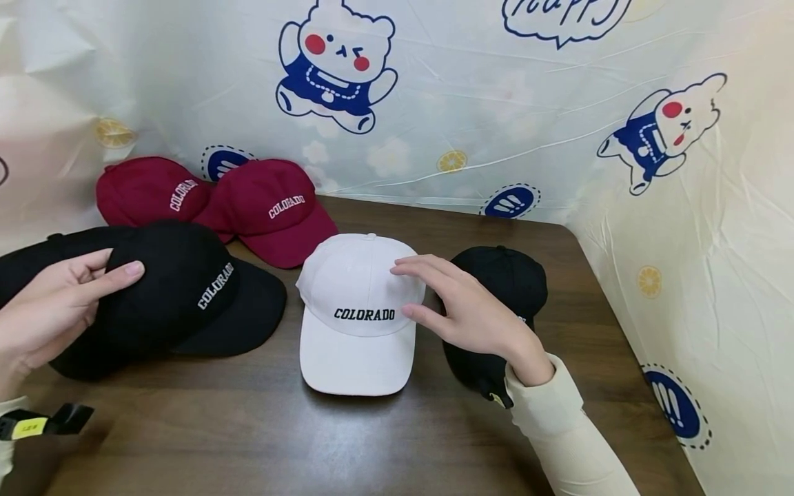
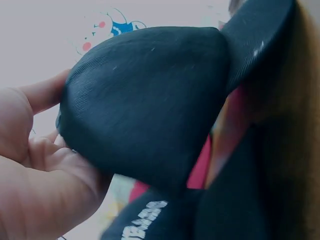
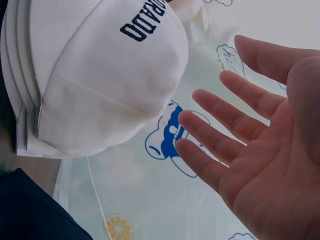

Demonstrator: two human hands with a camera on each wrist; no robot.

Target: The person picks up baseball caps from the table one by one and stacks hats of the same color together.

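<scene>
My left hand [image 1: 58, 306] holds a black cap [image 1: 167, 282] by the back of its crown, the thumb lying over the crown. White COLORADO lettering marks its front, and its brim points right. Another black cap [image 1: 68, 241] is partly hidden behind it; lettering shows on a black cap [image 2: 145, 222] low in the left wrist view. Fingers spread, my right hand [image 1: 471, 310] hovers by the right side of a white cap [image 1: 356, 358] with black lettering. The right wrist view shows a gap between the palm and this cap [image 3: 115, 85], and several layered white brims [image 3: 20, 75].
Two dark red caps [image 1: 288, 220] sit at the back left. Black headwear [image 1: 502, 275] stands on the right, partly covered by my right hand and forearm. Everything rests on a brown wooden table [image 1: 260, 427]. A printed cloth [image 1: 434, 89] hangs behind and along the sides.
</scene>
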